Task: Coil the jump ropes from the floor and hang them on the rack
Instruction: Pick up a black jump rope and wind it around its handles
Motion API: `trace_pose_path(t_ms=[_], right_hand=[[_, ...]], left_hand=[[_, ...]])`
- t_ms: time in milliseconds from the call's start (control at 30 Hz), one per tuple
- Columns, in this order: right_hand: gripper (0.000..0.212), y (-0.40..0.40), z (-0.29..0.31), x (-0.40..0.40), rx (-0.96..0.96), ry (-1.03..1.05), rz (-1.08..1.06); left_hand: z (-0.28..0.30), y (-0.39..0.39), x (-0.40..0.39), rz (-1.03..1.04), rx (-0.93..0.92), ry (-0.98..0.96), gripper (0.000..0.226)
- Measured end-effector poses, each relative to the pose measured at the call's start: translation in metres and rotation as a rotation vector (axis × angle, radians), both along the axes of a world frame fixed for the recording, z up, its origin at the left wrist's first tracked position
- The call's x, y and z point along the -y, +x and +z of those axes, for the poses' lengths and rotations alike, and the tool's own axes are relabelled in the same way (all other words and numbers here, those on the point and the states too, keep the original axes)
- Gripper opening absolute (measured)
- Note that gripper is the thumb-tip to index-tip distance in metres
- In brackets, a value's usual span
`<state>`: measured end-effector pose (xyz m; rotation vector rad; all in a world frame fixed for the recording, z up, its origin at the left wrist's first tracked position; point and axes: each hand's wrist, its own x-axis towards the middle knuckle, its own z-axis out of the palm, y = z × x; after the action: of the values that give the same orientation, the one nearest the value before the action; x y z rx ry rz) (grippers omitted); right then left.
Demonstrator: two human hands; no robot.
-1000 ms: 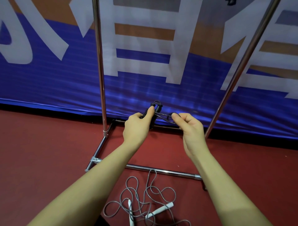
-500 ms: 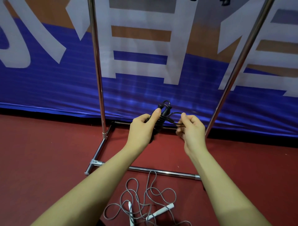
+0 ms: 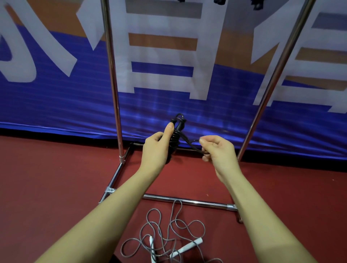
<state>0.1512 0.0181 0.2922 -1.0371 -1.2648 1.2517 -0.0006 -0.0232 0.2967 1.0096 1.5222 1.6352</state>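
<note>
My left hand (image 3: 156,148) grips a black jump rope (image 3: 175,134) whose cord is wound in tight turns round its handles, thumb pressed up along the bundle. A loose loop of the black cord runs right to my right hand (image 3: 218,152), which pinches its end between thumb and fingers. Both hands are held in front of the chrome rack (image 3: 114,90), between its two uprights. On the red floor below lies a grey jump rope (image 3: 169,232) with white handles, tangled in loose loops just in front of the rack's lower front bar.
The rack's base bars (image 3: 187,200) lie on the red floor (image 3: 56,178). Its right upright (image 3: 272,78) slants up to the top edge. A blue, white and orange banner (image 3: 56,105) hangs behind. Dark objects (image 3: 219,1) show at the top edge.
My right hand has moved right and slightly down, drawing the black cord's loop away from the bundle. My left hand holds the bundle steady. The view has tilted slightly upward.
</note>
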Motion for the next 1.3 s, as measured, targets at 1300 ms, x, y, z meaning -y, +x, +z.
trace_pose_path(t_ms=[1300], right_hand=[[0.018,0.003,0.01,0.002,-0.498,0.035,0.217]], left_hand=[[0.005,0.012,0.0,-0.39,0.432,-0.018,0.031]])
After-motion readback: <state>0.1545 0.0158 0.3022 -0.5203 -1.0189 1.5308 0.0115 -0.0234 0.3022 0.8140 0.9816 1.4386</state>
